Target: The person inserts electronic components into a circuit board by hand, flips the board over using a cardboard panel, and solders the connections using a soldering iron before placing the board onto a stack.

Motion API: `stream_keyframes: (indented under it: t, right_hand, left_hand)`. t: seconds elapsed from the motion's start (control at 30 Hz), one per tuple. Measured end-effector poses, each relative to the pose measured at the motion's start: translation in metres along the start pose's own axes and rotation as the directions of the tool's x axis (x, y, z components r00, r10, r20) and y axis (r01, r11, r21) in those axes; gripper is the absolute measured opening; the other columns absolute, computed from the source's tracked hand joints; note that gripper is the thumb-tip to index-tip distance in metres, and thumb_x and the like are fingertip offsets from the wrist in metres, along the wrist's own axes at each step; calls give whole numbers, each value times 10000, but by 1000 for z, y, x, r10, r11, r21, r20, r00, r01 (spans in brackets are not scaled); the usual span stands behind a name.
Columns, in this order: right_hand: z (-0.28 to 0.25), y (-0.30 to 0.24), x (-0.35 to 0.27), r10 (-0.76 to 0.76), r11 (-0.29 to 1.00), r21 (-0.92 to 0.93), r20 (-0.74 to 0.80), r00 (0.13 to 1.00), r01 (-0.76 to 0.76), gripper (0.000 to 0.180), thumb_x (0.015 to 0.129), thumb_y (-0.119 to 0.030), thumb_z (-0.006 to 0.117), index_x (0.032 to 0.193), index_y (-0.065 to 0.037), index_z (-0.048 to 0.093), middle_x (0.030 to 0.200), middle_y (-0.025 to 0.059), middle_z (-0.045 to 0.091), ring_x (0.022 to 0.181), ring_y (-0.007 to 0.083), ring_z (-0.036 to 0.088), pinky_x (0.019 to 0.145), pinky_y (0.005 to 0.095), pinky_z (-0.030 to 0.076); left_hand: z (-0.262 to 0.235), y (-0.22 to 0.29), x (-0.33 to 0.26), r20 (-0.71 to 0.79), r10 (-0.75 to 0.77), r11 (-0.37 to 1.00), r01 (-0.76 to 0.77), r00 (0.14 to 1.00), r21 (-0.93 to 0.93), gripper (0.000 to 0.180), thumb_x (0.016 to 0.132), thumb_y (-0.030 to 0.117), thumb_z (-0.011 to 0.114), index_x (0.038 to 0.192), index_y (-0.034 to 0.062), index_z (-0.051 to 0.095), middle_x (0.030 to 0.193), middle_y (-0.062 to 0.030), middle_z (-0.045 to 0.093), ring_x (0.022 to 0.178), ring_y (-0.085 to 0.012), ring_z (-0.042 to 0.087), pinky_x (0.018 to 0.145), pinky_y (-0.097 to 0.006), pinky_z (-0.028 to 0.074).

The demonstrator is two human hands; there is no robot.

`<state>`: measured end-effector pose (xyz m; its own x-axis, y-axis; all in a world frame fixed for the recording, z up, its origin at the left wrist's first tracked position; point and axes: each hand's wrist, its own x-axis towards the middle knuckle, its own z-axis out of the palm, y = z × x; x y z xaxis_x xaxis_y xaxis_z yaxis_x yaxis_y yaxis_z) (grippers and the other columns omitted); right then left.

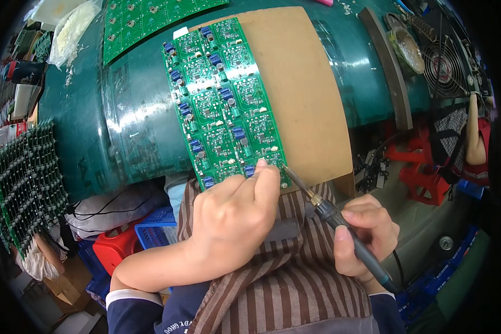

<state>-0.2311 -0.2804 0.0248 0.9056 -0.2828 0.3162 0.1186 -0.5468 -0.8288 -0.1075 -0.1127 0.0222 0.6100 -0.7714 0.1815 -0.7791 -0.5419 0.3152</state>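
A long green circuit board panel (236, 92) lies on a brown cardboard sheet (306, 94), its near end toward me. Repeated blocks of small parts fill the panel, with blue cylindrical capacitors in rows. My left hand (234, 214) is closed over the near end, fingers curled and a fingertip beside a blue capacitor (249, 170). Whatever it pinches is hidden behind the fingers. A soldering iron (329, 214) with a dark handle is gripped in my right hand (370, 228). Its metal tip points up-left to the panel's near right corner; I cannot tell if it touches.
Another green panel (150, 19) lies at the far left of the green-topped bench (142, 119). Stacked boards (25, 178) stand at left. A metal bar (387, 69), a tin (406, 50) and a fan (442, 68) are at right. Red stools (423, 175) stand below.
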Motion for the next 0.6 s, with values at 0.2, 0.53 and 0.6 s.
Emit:
stream_keyframes:
  t: [0.2, 0.53, 0.6]
  right_hand:
    - [-3, -3, 0, -20, 1000, -20, 14, 1000, 20, 205, 675, -16, 690, 839, 30, 578, 638, 111, 603, 527, 243, 598, 528, 316, 506]
    - [0, -3, 1, 6, 1000, -1, 14, 1000, -6, 202, 687, -10, 691, 848, 36, 578, 649, 112, 612, 546, 242, 607, 532, 308, 508]
    - [1, -4, 1, 9, 1000, -1, 13, 1000, -9, 199, 687, -13, 693, 844, 36, 581, 647, 112, 611, 542, 242, 606, 531, 309, 508]
  left_hand:
    - [10, -1, -1, -137, 35, 998, -41, 990, -37, 178, 747, -6, 736, 889, 22, 632, 605, -59, 553, 506, -208, 514, 457, -336, 402]
    - [6, -2, -3, -92, 5, 994, -15, 996, -108, 222, 728, -52, 728, 925, -1, 638, 649, -70, 576, 531, -217, 501, 489, -332, 415]
    - [8, -2, -4, -124, 18, 997, -27, 992, -76, 229, 726, -37, 734, 937, 4, 654, 688, -75, 629, 530, -204, 522, 487, -322, 428]
